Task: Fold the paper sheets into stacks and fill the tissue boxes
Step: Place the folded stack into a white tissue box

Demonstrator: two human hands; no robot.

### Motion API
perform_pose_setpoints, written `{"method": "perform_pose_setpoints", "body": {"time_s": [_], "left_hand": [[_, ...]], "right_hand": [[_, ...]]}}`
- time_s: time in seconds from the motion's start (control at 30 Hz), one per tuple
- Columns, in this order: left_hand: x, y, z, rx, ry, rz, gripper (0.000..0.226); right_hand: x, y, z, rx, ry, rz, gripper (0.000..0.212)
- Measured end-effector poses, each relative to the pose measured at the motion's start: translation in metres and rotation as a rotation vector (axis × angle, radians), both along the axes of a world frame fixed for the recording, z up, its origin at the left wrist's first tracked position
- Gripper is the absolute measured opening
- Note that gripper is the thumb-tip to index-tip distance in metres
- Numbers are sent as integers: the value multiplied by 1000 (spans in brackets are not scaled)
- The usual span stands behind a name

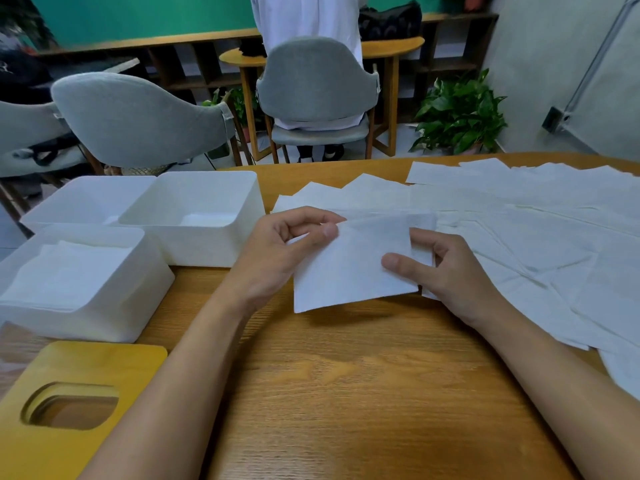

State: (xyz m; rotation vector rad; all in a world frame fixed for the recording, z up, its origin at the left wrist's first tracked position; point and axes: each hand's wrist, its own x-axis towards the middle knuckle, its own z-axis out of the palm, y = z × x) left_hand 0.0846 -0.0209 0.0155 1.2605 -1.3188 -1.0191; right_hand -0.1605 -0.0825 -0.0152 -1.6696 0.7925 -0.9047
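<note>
Mid-frame, pinching one folded sheet [353, 271] with left hand [284, 251] and right hand [450, 271]; one tissue box [149, 285] stocked, two seemingly empty.

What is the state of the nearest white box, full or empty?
Partly full: a stack of folded sheets lies inside the box, below its rim.

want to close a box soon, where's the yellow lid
Bottom left of the head view, the yellow lid lies flat on the table, just in front of the paper-filled box.
</note>
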Motion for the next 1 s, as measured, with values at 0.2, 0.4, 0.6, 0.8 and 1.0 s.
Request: {"method": "perform_pose_setpoints", "body": {"time_s": [0.2,0.4,0.6,0.8,1.0], "left_hand": [[-9,-4,-11,-71,-234,106,7],[-19,-6,-15,-104,-154,188,10],[-22,-7,-18,-138,-208,220,14],[-22,-11,-29,-154,-296,404,43],[-23,-3,-23,-16,-71,72,57]], "right_hand": [[6,5,1,4,37,-63,18],[14,11,-1,-20,69,-17,34],[12,8,-3,-97,88,-19,67],[7,-2,-1,-87,-49,-104,81],[5,-2,-4,-50,-14,-64,79]]}}
